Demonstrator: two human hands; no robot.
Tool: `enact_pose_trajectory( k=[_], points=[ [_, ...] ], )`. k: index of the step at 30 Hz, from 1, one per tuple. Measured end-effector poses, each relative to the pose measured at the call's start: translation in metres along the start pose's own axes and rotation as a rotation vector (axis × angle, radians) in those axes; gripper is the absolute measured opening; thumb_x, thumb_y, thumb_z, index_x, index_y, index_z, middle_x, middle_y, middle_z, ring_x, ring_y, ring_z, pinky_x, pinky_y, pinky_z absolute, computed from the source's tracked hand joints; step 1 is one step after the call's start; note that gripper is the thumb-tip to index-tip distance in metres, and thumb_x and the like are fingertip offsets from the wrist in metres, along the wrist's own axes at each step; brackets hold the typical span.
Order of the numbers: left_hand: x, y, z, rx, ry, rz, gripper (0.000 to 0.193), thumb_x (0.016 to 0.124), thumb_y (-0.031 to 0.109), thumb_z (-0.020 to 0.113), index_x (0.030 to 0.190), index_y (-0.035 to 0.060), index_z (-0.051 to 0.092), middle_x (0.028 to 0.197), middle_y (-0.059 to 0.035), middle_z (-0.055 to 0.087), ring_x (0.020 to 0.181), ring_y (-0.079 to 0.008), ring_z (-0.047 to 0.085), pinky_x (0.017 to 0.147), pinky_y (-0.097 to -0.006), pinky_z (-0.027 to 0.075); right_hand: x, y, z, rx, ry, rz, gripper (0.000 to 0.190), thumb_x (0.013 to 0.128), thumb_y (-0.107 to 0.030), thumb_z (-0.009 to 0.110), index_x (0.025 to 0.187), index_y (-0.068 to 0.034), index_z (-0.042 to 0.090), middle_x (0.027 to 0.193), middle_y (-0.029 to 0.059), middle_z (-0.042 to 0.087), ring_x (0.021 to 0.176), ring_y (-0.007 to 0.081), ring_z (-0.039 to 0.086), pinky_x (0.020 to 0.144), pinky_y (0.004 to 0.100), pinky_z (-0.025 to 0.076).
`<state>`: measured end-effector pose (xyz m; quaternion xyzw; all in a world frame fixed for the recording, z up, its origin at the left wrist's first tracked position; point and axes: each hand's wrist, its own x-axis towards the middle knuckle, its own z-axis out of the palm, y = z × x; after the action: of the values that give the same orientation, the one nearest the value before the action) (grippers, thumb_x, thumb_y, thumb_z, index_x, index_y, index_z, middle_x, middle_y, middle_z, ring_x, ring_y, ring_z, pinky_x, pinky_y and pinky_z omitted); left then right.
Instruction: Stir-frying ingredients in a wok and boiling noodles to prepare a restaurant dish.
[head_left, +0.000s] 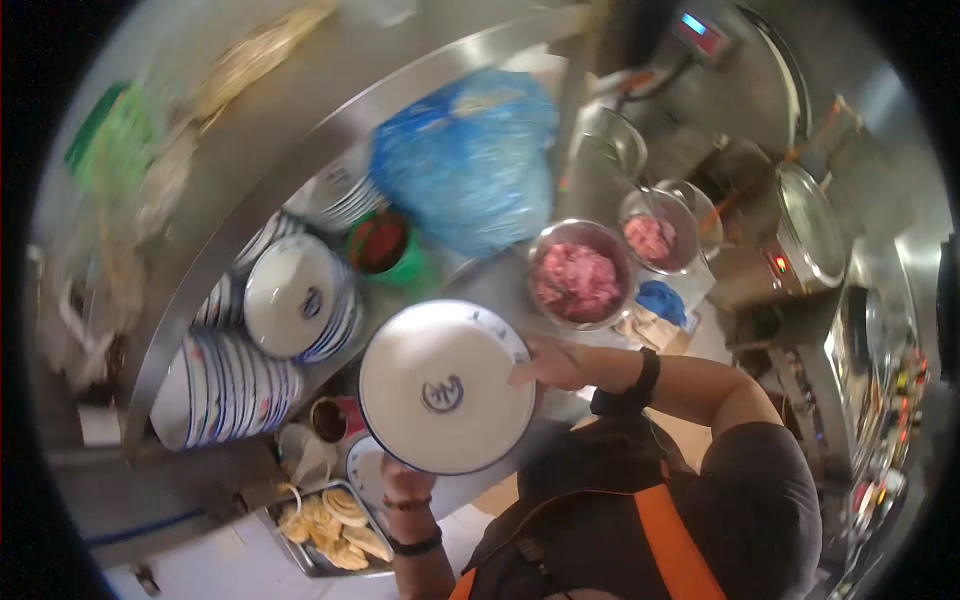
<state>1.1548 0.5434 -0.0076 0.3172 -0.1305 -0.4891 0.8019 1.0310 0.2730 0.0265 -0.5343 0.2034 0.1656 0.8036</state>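
Note:
Both my hands hold a large white bowl or plate (450, 375) with a blue rim and a blue mark at its centre. My right hand (551, 365) grips its right edge, thumb over the rim. At its lower edge is my left hand (406, 478), with the fingers partly hidden beneath. Just behind the left hand lies another white dish (365, 465). Beyond my right hand stands a metal bowl of pink minced meat (576, 279). Left of the held dish, similar white dishes (289, 296) are stacked, and more stand tilted in a row (225, 390).
A blue plastic bag (472, 165) lies at the back, near a green container of red sauce (381, 241). A second meat bowl (656, 234) and a blue cloth (661, 301) are at the right. A tray of flat dough pieces (334, 529) sits lower left. A steel shelf edge (247, 172) curves overhead.

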Motion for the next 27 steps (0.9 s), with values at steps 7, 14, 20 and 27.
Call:
enact_pose_trajectory(
  k=[7,14,20,27],
  points=[
    [0.063,-0.078,0.143,0.553,0.192,0.092,0.071,0.063,0.009,0.068,0.126,-0.0006,0.035,0.116,-0.0134,0.05,0.104,-0.0257,0.051,0.09,-0.0367,0.042,-0.096,0.068,-0.096,0.482,-0.023,-0.446,0.064,0.068,-0.006,0.056,0.128,-0.003,0.033,0.113,0.0145,0.053,0.098,0.0241,0.056,0.082,0.0389,0.05],
    [0.229,-0.162,0.361,1.004,-0.338,0.111,0.091,0.059,0.0,0.062,0.137,0.0015,0.014,0.136,-0.0133,0.028,0.123,-0.0237,0.032,0.1,-0.0361,0.03,-0.173,0.059,-0.249,0.981,-0.016,-0.611,0.057,0.072,-0.001,0.059,0.125,0.003,0.038,0.117,0.0159,0.052,0.104,0.0276,0.054,0.09,0.0387,0.044],
    [0.318,-0.24,0.466,1.341,-0.579,0.348,0.079,0.058,0.001,0.059,0.131,-0.0013,0.03,0.124,-0.0184,0.043,0.117,-0.0248,0.04,0.094,-0.0347,0.036,-0.219,0.046,-0.342,1.127,0.065,-0.794,0.048,0.077,-0.002,0.053,0.12,0.01,0.038,0.115,0.0196,0.052,0.105,0.0293,0.054,0.092,0.0406,0.043],
    [0.277,-0.233,0.42,1.154,-0.494,0.275,0.084,0.059,0.0,0.057,0.135,-0.0012,0.023,0.128,-0.0158,0.038,0.118,-0.0247,0.039,0.096,-0.0359,0.035,-0.241,0.07,-0.309,1.052,0.13,-0.692,0.048,0.077,-0.001,0.054,0.121,0.009,0.038,0.115,0.0207,0.052,0.102,0.0316,0.055,0.081,0.0419,0.051]
  ],
)
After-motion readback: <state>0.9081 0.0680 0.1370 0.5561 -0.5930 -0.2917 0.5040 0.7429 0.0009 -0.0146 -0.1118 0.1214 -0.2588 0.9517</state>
